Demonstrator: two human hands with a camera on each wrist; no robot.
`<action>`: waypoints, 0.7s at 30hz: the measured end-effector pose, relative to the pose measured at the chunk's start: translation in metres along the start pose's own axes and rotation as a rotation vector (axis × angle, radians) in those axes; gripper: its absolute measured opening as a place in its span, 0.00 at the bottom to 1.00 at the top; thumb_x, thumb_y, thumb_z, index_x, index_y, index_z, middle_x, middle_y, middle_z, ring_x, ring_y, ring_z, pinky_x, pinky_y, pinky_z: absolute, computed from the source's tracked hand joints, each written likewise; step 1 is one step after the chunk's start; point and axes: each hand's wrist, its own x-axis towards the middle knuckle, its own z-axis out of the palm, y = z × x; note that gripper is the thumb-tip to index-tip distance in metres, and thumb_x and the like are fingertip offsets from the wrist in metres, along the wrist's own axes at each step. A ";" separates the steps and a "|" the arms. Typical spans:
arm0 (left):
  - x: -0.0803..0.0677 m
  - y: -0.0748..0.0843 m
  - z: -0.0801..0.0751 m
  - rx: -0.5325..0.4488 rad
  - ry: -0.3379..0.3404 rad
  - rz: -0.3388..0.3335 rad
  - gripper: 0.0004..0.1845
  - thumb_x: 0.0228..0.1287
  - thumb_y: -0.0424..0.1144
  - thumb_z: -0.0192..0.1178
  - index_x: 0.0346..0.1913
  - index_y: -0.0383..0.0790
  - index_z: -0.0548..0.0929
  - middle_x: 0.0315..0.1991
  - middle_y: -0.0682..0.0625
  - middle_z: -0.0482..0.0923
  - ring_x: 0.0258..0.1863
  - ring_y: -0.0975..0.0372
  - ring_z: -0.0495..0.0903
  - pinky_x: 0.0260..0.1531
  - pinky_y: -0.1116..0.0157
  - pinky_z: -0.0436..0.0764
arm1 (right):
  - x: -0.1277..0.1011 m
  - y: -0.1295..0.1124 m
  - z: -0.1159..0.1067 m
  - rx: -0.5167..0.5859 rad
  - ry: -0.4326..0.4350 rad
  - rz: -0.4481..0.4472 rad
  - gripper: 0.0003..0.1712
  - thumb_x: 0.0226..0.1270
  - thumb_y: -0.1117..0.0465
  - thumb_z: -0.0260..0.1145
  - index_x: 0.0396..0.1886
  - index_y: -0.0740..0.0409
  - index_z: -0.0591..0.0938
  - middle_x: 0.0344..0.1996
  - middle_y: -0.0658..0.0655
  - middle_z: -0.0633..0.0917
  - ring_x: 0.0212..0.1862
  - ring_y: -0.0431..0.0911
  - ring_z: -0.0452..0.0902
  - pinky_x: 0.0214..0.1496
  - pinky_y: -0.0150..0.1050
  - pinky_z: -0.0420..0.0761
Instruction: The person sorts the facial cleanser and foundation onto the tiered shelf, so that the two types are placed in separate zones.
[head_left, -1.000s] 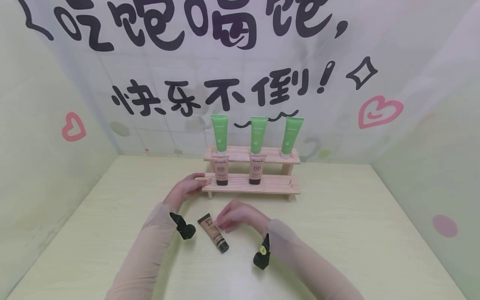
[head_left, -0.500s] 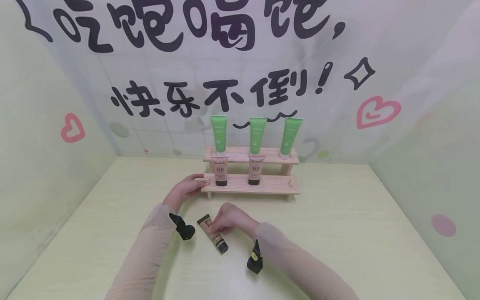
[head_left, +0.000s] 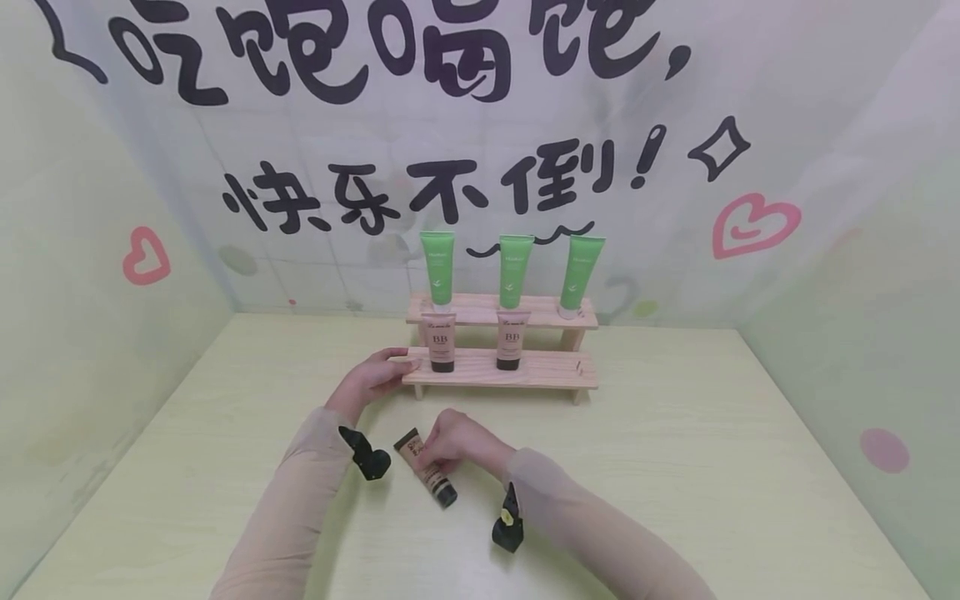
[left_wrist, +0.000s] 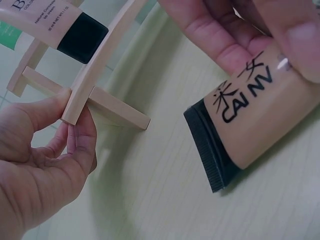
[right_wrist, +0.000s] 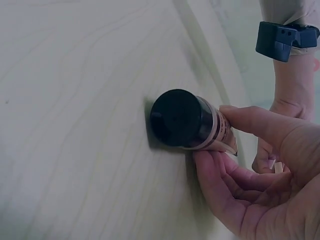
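I see my left hand (head_left: 372,377) at the left end of the wooden rack (head_left: 517,371), thumb and curled fingers pinching the end of its lower shelf; the left wrist view shows the thumb (left_wrist: 37,111) on top and the fingers beneath the board. Right of that, nearer to me, the beige tube (head_left: 426,466) lies flat on the pale table (head_left: 712,467), its black cap (right_wrist: 176,118) pointing toward the near right. My right hand (head_left: 459,443) rests on the tube's far end, thumb above and fingers below, closed round it. On the rack's lower shelf two BB tubes (head_left: 438,342) stand on their dark caps. On the upper shelf three green tubes (head_left: 437,267) stand upright.
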 end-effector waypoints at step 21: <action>0.000 0.001 -0.002 -0.017 -0.019 0.001 0.32 0.66 0.36 0.51 0.69 0.34 0.51 0.59 0.38 0.66 0.39 0.66 0.76 0.54 0.66 0.74 | 0.006 0.024 -0.016 0.151 -0.056 -0.025 0.08 0.45 0.63 0.72 0.26 0.63 0.85 0.21 0.56 0.85 0.21 0.40 0.78 0.26 0.33 0.82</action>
